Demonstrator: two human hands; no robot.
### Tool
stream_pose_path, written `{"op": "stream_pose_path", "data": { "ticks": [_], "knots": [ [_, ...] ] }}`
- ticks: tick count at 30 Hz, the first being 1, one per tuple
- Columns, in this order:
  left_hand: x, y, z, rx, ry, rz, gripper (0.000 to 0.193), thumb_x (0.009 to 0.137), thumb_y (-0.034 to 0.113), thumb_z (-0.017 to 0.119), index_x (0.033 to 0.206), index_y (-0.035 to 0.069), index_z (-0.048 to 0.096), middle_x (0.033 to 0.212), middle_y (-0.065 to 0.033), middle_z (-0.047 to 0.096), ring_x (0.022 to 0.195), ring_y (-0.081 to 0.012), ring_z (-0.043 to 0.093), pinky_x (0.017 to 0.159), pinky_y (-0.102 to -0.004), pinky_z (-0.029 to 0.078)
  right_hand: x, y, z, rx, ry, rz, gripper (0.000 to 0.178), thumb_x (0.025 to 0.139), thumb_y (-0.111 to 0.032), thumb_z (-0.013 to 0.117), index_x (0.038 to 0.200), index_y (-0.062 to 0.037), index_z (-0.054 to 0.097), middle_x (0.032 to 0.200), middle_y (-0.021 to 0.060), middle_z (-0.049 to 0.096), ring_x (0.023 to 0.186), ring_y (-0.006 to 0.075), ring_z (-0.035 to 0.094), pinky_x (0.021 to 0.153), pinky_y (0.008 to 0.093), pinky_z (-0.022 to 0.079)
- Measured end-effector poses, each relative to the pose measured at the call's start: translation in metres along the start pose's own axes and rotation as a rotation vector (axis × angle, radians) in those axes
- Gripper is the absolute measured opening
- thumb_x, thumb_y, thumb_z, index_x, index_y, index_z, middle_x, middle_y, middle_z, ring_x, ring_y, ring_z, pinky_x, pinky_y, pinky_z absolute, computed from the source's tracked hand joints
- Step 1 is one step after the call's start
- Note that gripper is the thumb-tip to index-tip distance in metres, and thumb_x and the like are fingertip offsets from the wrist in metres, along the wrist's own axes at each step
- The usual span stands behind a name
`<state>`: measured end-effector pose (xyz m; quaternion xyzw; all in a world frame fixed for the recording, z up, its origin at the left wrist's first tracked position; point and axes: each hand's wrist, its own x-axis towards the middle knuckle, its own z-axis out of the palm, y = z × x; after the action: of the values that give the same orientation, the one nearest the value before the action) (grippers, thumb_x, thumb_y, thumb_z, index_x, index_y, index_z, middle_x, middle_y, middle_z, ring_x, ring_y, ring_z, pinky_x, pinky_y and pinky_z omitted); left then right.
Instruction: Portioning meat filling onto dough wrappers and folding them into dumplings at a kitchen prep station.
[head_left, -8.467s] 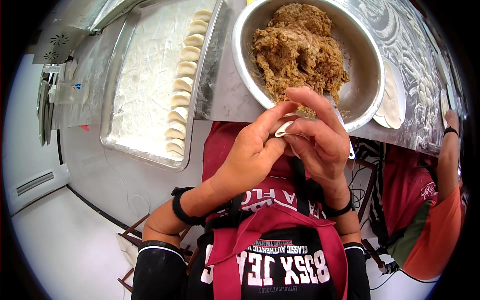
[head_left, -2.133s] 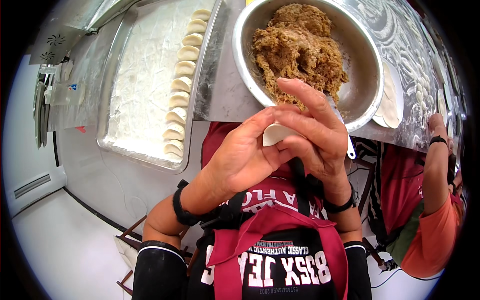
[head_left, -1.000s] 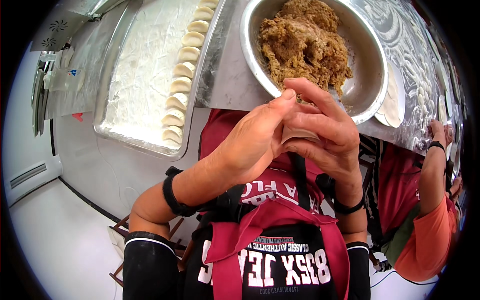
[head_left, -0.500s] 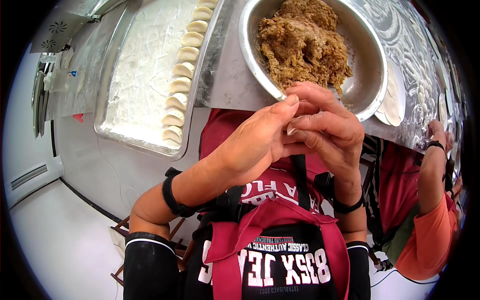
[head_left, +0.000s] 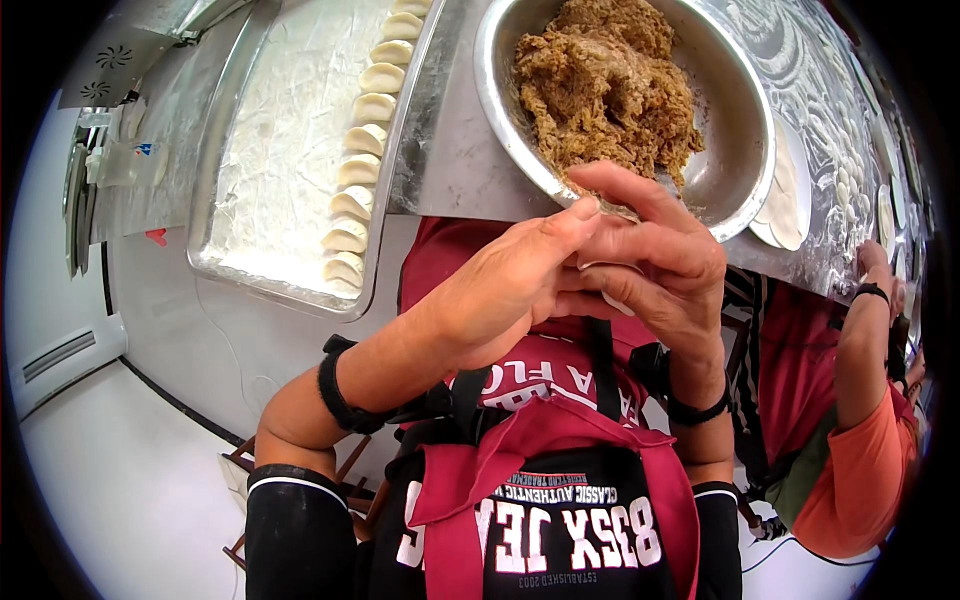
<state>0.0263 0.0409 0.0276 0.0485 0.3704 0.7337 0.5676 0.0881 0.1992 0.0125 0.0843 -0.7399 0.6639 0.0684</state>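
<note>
My left hand point(head_left: 515, 285) and my right hand point(head_left: 668, 262) meet in front of me, just at the near rim of a steel bowl point(head_left: 738, 170). Between them they pinch a white dumpling wrapper point(head_left: 617, 304). Only slivers of it show among the right fingers, so I cannot tell its shape or whether filling is inside. The left thumb presses toward the right fingertips, while most left fingers are hidden. A brown minced filling point(head_left: 605, 95) is heaped in the bowl.
To the left, a floured metal tray point(head_left: 212, 225) carries a row of folded dumplings point(head_left: 354, 170) along its right side. Round wrappers point(head_left: 785, 195) are stacked right of the bowl. A co-worker's arm point(head_left: 860, 360) reaches to the floured table at far right.
The right fingers have shifted and spread slightly around the wrapper, so more white dough shows between them. Both hands stay in nearly the same place by the bowl.
</note>
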Motion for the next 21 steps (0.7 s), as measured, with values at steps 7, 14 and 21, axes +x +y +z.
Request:
{"op": "stream_pose_path", "data": {
  "ticks": [7, 14, 21],
  "knots": [
    [0.002, -0.001, -0.002, -0.019, 0.009, -0.039, 0.051, 0.098, 0.037, 0.025, 0.124, -0.004, 0.040, 0.118, -0.0139, 0.050, 0.107, -0.0222, 0.053, 0.094, -0.0397, 0.043, 0.004, 0.009, -0.006, -0.214, -0.062, -0.213, 0.018, 0.071, -0.006, 0.072, 0.087, 0.0007, 0.066, 0.120, 0.0213, 0.051, 0.108, 0.0257, 0.054, 0.085, 0.0316, 0.047],
    [0.001, 0.002, -0.003, -0.026, -0.006, -0.091, 0.053, 0.097, 0.039, 0.026, 0.126, -0.004, 0.038, 0.121, -0.0152, 0.050, 0.108, -0.0218, 0.052, 0.094, -0.0376, 0.042, 0.005, 0.008, -0.004, -0.130, -0.058, -0.152, 0.016, 0.070, -0.009, 0.071, 0.081, 0.0010, 0.065, 0.114, 0.0218, 0.055, 0.110, 0.0317, 0.052, 0.086, 0.0361, 0.045],
    [-0.007, 0.005, -0.005, -0.056, -0.001, -0.031, 0.051, 0.096, 0.039, 0.034, 0.127, -0.001, 0.037, 0.119, -0.0130, 0.049, 0.110, -0.0224, 0.051, 0.092, -0.0364, 0.044, 0.004, -0.003, 0.005, -0.092, -0.036, -0.087, 0.022, 0.068, -0.011, 0.072, 0.086, -0.0009, 0.065, 0.117, 0.0178, 0.055, 0.107, 0.0291, 0.054, 0.087, 0.0351, 0.044]
  ]
}}
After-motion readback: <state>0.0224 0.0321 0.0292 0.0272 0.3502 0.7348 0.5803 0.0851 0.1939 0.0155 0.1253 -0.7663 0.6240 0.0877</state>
